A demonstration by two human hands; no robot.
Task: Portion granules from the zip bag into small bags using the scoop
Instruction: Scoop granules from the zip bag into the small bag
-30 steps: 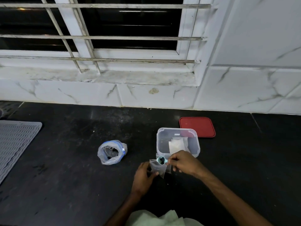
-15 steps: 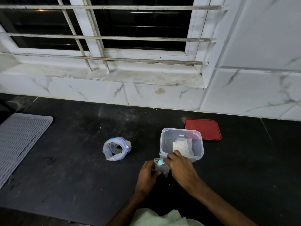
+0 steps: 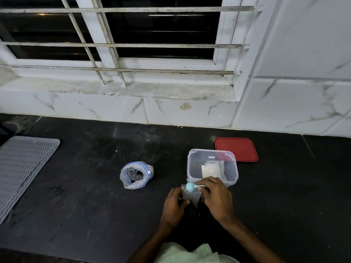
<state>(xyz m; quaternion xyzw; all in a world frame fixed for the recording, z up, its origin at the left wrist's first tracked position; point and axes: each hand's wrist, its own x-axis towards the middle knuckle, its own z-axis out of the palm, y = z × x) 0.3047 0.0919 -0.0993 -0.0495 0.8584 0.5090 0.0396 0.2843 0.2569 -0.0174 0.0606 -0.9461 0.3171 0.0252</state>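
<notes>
- The left hand (image 3: 175, 204) pinches the left edge of a small bag (image 3: 190, 198) of clear plastic, with the fingers curled in against it. The bag is held upright, low over the dark counter (image 3: 85, 205).
- The right hand (image 3: 216, 196) has its fingers curled round the handle of a teal scoop (image 3: 190, 186).
- The scoop's round bowl sits right at the open top of the small bag (whether any granules are in the bowl cannot be told from this angle).
- The zip bag (image 3: 135, 175) stands open on the counter, well to the left of both hands. Its blue-edged mouth is rolled down, and something dark shows inside.
- A clear plastic container (image 3: 193, 162) stands just behind the right hand. Flat packets (image 3: 209, 168) with pale contents lean inside it, toward its right half.
- A red lid (image 3: 236, 149) lies flat on the counter behind the container and to its right, and the container's far corner overlaps it in view.
- A grey ribbed mat (image 3: 22, 168) lies at the far left of the counter.
- Behind the counter rises a white marble-patterned wall (image 3: 294, 103) with a stained sill (image 3: 133, 88). Above the sill is a barred window (image 3: 152, 35), dark beyond the glass.
- Pale green cloth (image 3: 190, 253) shows at the bottom edge, between the two forearms.
</notes>
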